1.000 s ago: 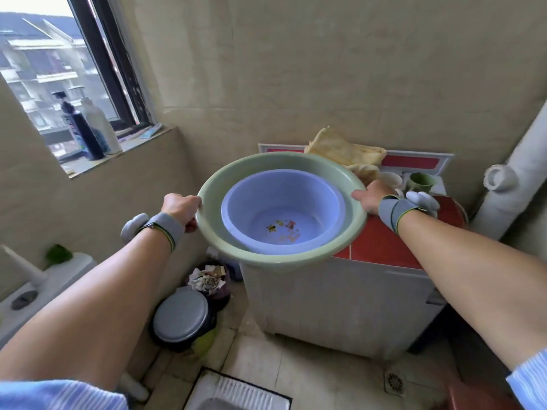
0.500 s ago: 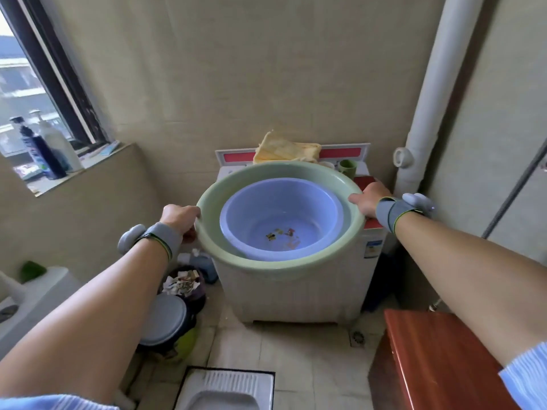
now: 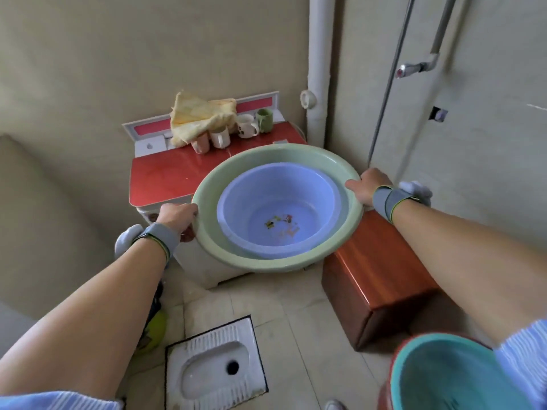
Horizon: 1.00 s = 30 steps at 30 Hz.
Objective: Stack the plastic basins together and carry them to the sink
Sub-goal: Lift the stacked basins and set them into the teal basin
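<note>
A pale green plastic basin (image 3: 340, 164) hangs in the air in front of me with a smaller lilac basin (image 3: 260, 199) nested inside it. The lilac basin has small coloured pictures on its bottom. My left hand (image 3: 177, 217) grips the green rim on the left side. On the opposite side my right hand (image 3: 365, 187) grips the rim. Both wrists wear grey bands. The stack is tilted slightly down to the left and held above the floor, in front of the washing machine. No sink is in view.
A red-topped washing machine (image 3: 165, 176) stands against the back wall with a yellow cloth (image 3: 201, 113) and several cups (image 3: 247, 125). A brown wooden box (image 3: 381, 279) sits at the right, a teal bucket (image 3: 450, 377) at bottom right, a squat toilet (image 3: 213, 368) in the floor, a white pipe (image 3: 318, 69) behind.
I have turned to the right with the stacked basins; the window has left the view, and the wooden box, teal bucket and squat toilet have come in. Both hands keep their grip.
</note>
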### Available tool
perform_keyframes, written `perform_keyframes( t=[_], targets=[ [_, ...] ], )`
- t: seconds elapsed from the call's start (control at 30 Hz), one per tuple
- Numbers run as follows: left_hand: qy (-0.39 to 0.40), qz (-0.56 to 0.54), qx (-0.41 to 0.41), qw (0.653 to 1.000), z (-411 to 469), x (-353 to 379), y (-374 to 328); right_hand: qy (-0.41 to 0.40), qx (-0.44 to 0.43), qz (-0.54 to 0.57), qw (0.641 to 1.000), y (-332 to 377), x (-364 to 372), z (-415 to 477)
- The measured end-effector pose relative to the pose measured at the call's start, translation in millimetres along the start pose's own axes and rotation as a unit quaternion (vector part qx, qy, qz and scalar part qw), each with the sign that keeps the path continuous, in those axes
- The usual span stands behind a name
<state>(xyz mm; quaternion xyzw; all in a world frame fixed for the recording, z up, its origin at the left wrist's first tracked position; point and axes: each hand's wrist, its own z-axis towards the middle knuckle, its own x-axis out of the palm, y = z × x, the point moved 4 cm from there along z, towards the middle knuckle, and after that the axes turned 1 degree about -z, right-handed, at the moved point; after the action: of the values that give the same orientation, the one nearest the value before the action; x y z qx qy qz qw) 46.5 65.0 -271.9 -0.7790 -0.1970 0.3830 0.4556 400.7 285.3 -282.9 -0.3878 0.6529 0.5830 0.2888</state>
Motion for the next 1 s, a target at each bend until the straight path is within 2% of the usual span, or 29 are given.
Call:
perform_keyframes(
  t=[0.13,0.17,0.33,0.47,0.7,1.0],
  targets=[
    [0.052,0.022,0.007,0.998,-23.5,25.3,19.7,-0.019,0.061,0.004,0.998,-60.2,-8.8,-52.4],
    [0.093,0.04,0.007,0.995,-44.9,46.3,25.5,-0.04,0.093,0.006,0.995,-96.1,-20.0,-80.0],
    [0.119,0.055,0.014,0.991,-62.2,72.6,29.2,-0.048,0.129,0.03,0.99,-135.4,-32.0,-106.1],
    [0.197,0.099,0.016,0.975,-91.6,127.3,43.8,-0.066,0.184,0.029,0.98,-204.1,-46.0,-146.7],
    [0.287,0.17,0.011,0.943,-140.2,226.8,87.0,-0.097,0.277,0.052,0.954,-328.9,-44.3,-205.3],
    [0.361,0.236,-0.003,0.902,-192.2,317.2,144.0,-0.036,0.392,0.015,0.919,-443.9,-22.5,-257.5]
  ],
)
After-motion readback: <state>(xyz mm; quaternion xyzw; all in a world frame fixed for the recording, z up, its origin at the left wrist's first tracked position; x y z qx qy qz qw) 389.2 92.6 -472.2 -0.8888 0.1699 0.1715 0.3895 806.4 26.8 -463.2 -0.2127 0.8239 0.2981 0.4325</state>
